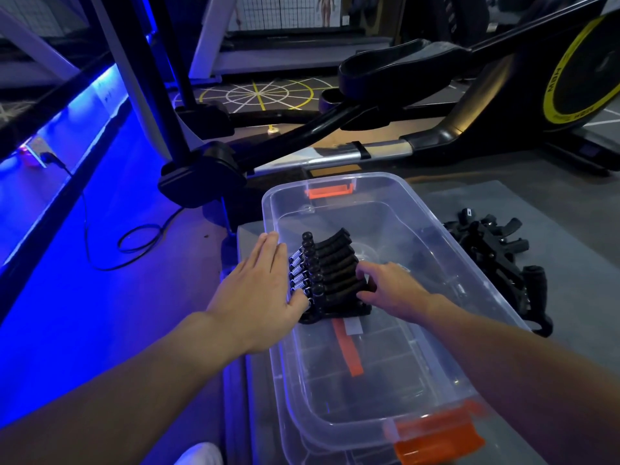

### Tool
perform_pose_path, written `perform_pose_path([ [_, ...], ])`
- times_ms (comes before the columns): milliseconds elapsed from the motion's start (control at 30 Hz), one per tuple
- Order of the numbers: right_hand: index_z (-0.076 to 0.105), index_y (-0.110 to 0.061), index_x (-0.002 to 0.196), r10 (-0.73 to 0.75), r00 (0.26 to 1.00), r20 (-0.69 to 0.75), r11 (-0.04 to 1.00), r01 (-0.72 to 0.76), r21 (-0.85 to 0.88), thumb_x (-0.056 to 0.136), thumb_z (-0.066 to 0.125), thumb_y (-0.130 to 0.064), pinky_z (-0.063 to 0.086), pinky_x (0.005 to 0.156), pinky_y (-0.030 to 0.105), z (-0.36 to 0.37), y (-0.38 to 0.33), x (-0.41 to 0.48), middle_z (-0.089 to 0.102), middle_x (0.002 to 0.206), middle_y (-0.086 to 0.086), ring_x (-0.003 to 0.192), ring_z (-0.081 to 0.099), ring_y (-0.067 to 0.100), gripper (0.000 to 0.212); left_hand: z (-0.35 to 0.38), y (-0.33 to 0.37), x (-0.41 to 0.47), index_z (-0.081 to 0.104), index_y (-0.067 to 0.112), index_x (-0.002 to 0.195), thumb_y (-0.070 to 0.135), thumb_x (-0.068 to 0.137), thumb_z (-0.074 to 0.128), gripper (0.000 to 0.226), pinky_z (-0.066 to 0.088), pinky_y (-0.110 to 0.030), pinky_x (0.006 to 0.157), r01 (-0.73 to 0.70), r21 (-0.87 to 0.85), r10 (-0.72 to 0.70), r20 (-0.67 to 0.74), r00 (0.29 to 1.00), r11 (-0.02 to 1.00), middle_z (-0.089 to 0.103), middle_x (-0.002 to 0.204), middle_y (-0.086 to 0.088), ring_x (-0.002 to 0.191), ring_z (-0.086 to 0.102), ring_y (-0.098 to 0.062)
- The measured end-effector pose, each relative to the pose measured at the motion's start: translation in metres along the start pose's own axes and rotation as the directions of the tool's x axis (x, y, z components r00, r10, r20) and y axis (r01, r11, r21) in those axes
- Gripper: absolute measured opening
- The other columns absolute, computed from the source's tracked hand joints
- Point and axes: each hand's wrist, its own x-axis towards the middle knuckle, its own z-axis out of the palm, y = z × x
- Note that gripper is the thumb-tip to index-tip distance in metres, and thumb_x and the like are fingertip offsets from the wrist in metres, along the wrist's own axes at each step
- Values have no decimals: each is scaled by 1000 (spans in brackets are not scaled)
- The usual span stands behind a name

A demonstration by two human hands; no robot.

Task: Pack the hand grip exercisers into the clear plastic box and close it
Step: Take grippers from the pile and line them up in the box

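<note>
Inside the clear plastic box, we are squaring up a row of hand grip exercisers.
Our left hand is pressing flat, its fingers straight and gripping nothing, against the spring side so the row is sitting tight by the left wall. Our right hand is curling around the handle ends to bunch them together. We are leaving the right half of the box free, likely for the loose pile lying on the grey mat just beside it. The box is standing open.
</note>
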Motion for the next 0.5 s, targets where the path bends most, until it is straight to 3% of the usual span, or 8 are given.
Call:
perform_pose_path([
  [200, 49, -28, 89, 9, 1000, 13, 1000, -9, 23, 80, 69, -25, 36, 61, 30, -2, -3, -1, 48, 62, -15, 60, 47, 3, 22, 0, 0, 2, 30, 1, 141, 54, 76, 9, 86, 30, -36, 115, 15, -1, -15, 20, 1000, 1000, 17, 155, -13, 148, 14, -25],
  [367, 47, -30, 89, 38, 999, 30, 999, -38, 18, 81, 70, -28, 36, 62, 30, -6, -5, -3, 49, 63, -14, 66, 51, 13, 24, -5, 3, 3, 38, 2, 133, 54, 74, 9, 84, 36, -37, 108, 9, 58, -10, 26, 1000, 998, 23, 150, -13, 145, 18, -26],
  [500, 48, -31, 92, 91, 994, 62, 994, -94, 57, 78, 70, -27, 44, 69, 33, -12, -3, -5, 62, 72, -10, 73, 59, 17, 26, -13, 7, 5, 43, 10, 130, 59, 69, 8, 85, 32, -36, 107, 27, 105, -31, 43, 999, 994, 27, 147, -9, 141, 22, -25],
])
